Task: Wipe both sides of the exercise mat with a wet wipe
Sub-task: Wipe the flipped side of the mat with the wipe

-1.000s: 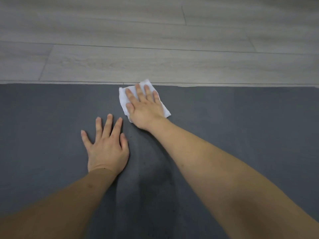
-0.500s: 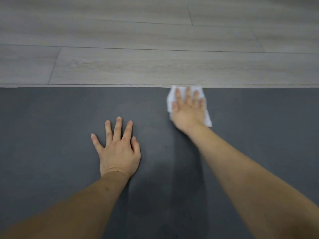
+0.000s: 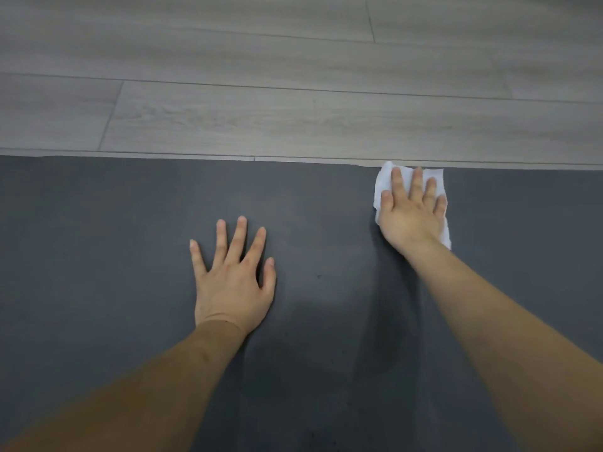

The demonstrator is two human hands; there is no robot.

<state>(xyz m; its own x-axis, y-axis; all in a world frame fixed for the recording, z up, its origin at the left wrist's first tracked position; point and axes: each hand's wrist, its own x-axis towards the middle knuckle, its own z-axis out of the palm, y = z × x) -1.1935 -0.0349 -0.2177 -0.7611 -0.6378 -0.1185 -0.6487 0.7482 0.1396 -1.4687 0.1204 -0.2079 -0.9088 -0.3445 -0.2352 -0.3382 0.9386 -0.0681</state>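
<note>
A dark grey exercise mat [image 3: 98, 256] fills the lower two thirds of the view, lying flat on a pale wood-plank floor [image 3: 261, 93] that runs across the top. Left of centre, the left hand [image 3: 233, 275] rests palm down on the mat, fingers straight and spread wide, holding nothing; it seems to brace the mat. Between the two arms lies a broad, slightly darker band that looks damp. To the right, the right hand [image 3: 412, 210] presses flat, fingers straight, on a white wet wipe [image 3: 435, 177] at the mat's far edge, the wipe's top just reaching the floor line. Over the last second this hand and the wipe have slid rightward along that far edge, away from the left hand, which has kept its place. By my reading, the upper face is being wiped strip by strip; the mat to the right and the whole underside remain to be done.
</note>
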